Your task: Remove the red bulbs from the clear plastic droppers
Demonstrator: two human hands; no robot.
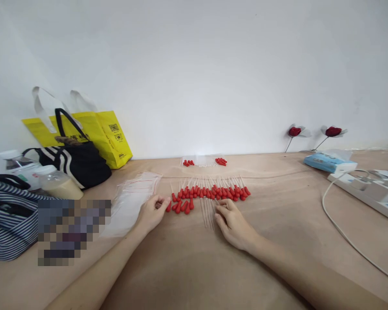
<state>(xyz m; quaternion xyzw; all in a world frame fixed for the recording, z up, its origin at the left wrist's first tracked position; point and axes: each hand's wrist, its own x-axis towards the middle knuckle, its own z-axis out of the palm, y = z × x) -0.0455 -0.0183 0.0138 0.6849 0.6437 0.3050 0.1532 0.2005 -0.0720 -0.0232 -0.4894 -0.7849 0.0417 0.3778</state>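
Observation:
My left hand (153,212) is closed in a pinch on a red rubber dropper bulb (168,207), at the left end of a small group of loose red bulbs (183,207). My right hand (235,224) rests over the right side of several thin clear glass dropper tubes (207,215). Its thumb and index finger are bent and a little apart, their tips near the tubes. Just beyond both hands lies a long row of droppers (210,191), red bulbs toward me and clear tubes pointing to the wall.
Clear zip bags (129,198) lie left of my left hand. A clear bag with red bulbs (220,162) sits by the wall. Farther left are a yellow bag (113,142), a black bag (90,165) and bottles (60,183). A tissue pack (328,162) and power strip (368,191) stand right.

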